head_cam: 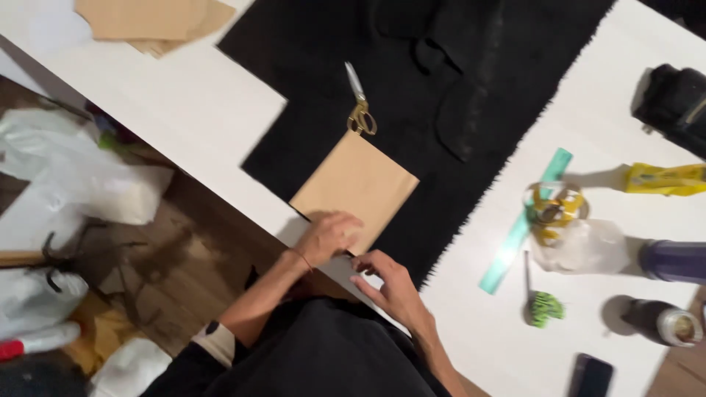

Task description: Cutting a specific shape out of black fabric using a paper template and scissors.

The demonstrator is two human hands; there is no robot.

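Head view: a person leans over a white table (184,110) with both hands at its near edge
Paper: tan sheet (356,189) lies flat on black cloth (441,110), its near corner under the left fingers
Left hand (327,237): palm down, fingers spread and flat on the sheet's near corner, pressing and not gripping; forearm comes up from the lower left
Right hand (390,283): just beside the left, fingers bent with tips at the cloth's near edge, below the sheet; whether they pinch anything cannot be told
Paper direction: long axis runs diagonally away from the fingers, toward the upper right; the far corner points at the scissors
Scissors (359,103): beyond the sheet's far edge, well ahead of the fingers, closed, blades pointing away
Ruler (523,220): green, to the right of the right fingers, on bare table
Phone (590,375): dark, far right of the right wrist
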